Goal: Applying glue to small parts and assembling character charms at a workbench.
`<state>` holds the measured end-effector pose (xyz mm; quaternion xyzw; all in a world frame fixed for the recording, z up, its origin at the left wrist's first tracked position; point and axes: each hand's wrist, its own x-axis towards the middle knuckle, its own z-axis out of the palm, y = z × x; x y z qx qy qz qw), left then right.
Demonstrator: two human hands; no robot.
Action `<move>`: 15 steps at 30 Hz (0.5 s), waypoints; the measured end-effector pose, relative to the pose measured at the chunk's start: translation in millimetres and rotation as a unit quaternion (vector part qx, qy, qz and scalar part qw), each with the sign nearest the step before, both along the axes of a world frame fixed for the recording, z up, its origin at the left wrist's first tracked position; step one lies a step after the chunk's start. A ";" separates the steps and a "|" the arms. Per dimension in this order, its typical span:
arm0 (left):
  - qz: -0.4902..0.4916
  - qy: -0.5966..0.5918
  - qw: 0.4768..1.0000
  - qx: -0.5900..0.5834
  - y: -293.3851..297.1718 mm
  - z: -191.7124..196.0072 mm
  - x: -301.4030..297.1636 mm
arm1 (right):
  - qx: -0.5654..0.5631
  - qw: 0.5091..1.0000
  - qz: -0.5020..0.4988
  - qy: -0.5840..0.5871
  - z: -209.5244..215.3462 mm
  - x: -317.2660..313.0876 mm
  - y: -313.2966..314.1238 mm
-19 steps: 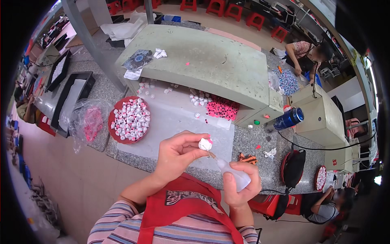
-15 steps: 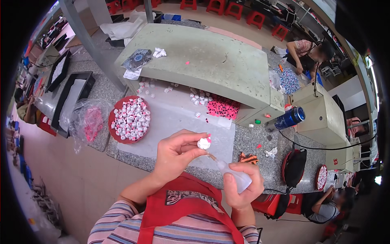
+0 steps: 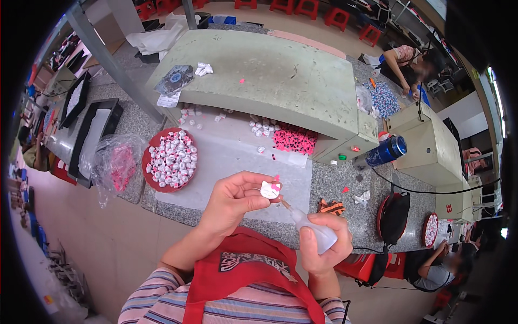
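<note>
A person's left hand (image 3: 231,198) holds a small white cat-head-shaped piece (image 3: 268,190) marked in pink, pinched between thumb and fingers; the right hand (image 3: 330,249) has its fingers wrapped around a translucent whitish squeeze bottle (image 3: 318,233), its narrow brownish tip just beside the piece; left of the fingers, a round red bowl (image 3: 144,163) of white-and-pink pieces (image 3: 172,156) rests on the speckled grey counter (image 3: 356,222); beyond them lie piled pink-and-black bits (image 3: 294,140).

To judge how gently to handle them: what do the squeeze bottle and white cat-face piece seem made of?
Squeeze bottle: probably soft plastic, smooth; its body is cloudy and translucent. Cat-face piece: perhaps plastic, clay or rubber, smooth; it looks opaque and rounded, too small to settle.
</note>
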<state>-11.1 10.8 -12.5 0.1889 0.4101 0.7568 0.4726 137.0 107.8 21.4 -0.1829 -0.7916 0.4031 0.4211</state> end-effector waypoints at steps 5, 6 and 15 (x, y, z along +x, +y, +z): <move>0.009 -0.001 1.000 0.002 1.0 -0.8 -1.1 | 0.016 1.000 -0.009 0.006 -1.7 0.0 3.2; 0.013 0.002 1.000 -0.002 1.4 -0.7 -1.0 | 0.012 1.000 -0.008 0.005 -1.7 0.3 3.8; 0.020 0.002 0.999 -0.031 6.8 -5.2 -5.6 | -0.068 0.998 0.007 -0.003 -10.8 -5.5 8.3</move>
